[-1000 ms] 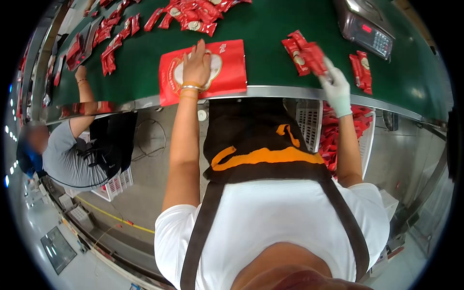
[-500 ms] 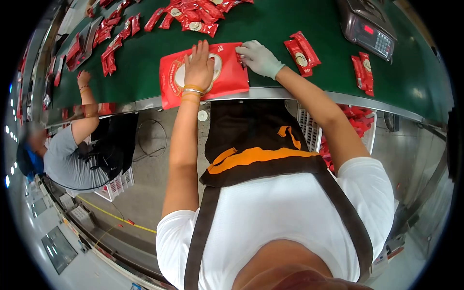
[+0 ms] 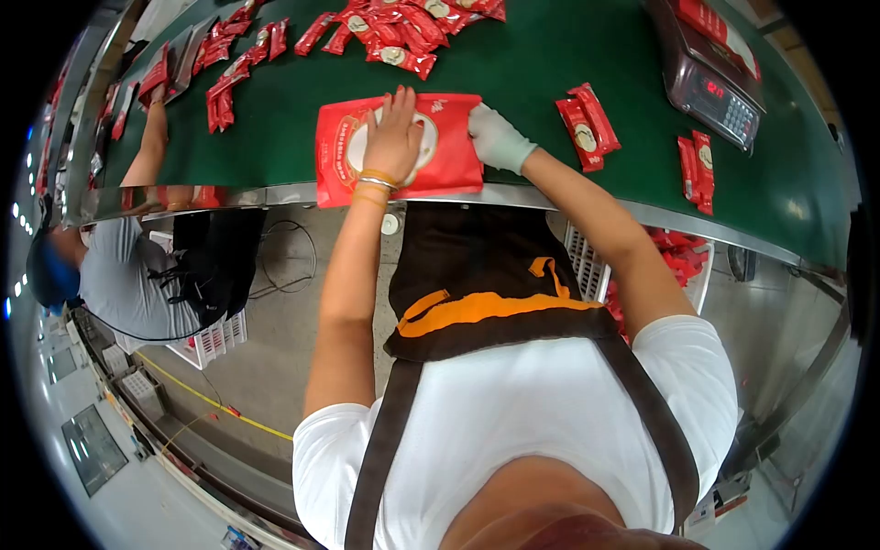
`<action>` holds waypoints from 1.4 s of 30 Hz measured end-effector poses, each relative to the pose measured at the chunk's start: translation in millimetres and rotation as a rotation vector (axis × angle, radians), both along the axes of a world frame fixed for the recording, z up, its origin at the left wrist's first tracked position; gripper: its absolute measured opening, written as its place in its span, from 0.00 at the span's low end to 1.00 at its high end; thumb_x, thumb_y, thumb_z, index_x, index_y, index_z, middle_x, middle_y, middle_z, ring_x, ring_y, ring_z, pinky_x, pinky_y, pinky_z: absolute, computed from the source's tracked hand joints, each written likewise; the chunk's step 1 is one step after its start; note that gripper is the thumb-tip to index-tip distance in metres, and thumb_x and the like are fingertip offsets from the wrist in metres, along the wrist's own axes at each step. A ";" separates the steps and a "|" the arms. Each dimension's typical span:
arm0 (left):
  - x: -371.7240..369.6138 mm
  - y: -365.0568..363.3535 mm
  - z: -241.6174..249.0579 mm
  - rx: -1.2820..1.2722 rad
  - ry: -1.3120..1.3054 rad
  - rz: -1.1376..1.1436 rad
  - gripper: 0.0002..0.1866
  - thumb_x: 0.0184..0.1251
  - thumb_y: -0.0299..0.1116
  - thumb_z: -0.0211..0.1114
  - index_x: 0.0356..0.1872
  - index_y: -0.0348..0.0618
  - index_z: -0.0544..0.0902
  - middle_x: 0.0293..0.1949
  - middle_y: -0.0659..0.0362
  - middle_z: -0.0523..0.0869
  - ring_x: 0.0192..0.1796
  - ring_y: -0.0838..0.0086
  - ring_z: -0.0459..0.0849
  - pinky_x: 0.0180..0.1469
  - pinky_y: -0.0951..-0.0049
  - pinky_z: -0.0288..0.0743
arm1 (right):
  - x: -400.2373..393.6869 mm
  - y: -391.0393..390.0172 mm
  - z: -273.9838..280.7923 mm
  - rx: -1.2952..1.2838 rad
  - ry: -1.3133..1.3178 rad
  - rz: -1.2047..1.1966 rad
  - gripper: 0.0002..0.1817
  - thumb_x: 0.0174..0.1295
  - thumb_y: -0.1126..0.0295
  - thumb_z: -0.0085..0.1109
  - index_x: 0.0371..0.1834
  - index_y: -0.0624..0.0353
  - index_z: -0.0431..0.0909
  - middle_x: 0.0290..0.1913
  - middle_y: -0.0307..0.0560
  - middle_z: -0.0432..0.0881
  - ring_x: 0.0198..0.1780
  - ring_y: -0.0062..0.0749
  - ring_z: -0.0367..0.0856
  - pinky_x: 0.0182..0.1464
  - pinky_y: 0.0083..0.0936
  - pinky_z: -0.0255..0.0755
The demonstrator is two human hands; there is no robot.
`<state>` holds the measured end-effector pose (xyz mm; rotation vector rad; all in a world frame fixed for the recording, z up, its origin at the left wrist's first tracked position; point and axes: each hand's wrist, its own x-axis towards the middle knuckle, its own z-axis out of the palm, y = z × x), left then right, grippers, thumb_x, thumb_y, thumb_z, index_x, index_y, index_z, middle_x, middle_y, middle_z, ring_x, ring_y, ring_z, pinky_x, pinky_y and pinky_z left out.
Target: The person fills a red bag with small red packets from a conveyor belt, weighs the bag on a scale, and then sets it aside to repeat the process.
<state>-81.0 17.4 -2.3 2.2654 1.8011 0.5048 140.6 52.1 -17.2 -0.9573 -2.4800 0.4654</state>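
A large red pouch (image 3: 449, 156) with a white oval on its front lies flat on the green table, its lower edge reaching the metal rim. My left hand (image 3: 394, 142), bare with bands at the wrist, rests palm down on the middle of the pouch, fingers stretched out. At the upper right edge of the pouch is my right hand (image 3: 500, 139), in a pale glove, its fingers closed on that edge. The fingertips are partly hidden. Right of the glove lie two small red packets (image 3: 587, 128).
A pile of red packets (image 3: 399, 32) lies at the back. Another pair of packets (image 3: 697, 170) lies farther right, below a digital scale (image 3: 710, 101) carrying a red pouch (image 3: 720, 32). A co-worker's arm (image 3: 151, 142) reaches over the table at left. A crate of red packets (image 3: 678, 257) stands underneath.
A red pouch now shows on the scale. My right hand's fingers have curled closer around the pouch edge. The co-worker's hand has moved farther over the table. The view has shifted slightly.
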 end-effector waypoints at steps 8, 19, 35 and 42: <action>7.8 -3.5 1.3 0.162 0.170 0.041 0.33 0.74 0.44 0.47 0.77 0.45 0.57 0.77 0.49 0.58 0.79 0.52 0.53 0.77 0.44 0.42 | -17.7 -0.9 -3.3 -0.366 0.003 0.163 0.13 0.55 0.69 0.55 0.43 0.57 0.84 0.46 0.58 0.83 0.51 0.51 0.80 0.55 0.41 0.74; 3.6 1.6 -6.2 0.115 0.110 0.031 0.29 0.76 0.46 0.45 0.74 0.46 0.65 0.75 0.52 0.64 0.78 0.57 0.58 0.77 0.48 0.45 | 134.2 -48.5 29.6 -0.028 -0.372 -0.743 0.22 0.59 0.60 0.64 0.56 0.48 0.73 0.41 0.52 0.81 0.46 0.51 0.82 0.45 0.46 0.78; 9.7 2.5 0.1 0.094 0.024 0.041 0.30 0.75 0.47 0.45 0.75 0.49 0.64 0.76 0.52 0.63 0.78 0.56 0.57 0.77 0.46 0.44 | -29.1 2.2 -17.0 -0.650 0.403 -0.145 0.13 0.61 0.72 0.53 0.43 0.71 0.79 0.38 0.59 0.85 0.42 0.46 0.85 0.46 0.33 0.77; 13.3 -2.5 0.4 0.133 0.116 0.080 0.30 0.74 0.49 0.48 0.74 0.50 0.66 0.75 0.51 0.65 0.77 0.56 0.60 0.76 0.45 0.45 | -20.4 -0.2 0.0 -0.568 -0.122 0.072 0.15 0.63 0.68 0.55 0.50 0.64 0.81 0.53 0.63 0.82 0.54 0.51 0.80 0.58 0.35 0.73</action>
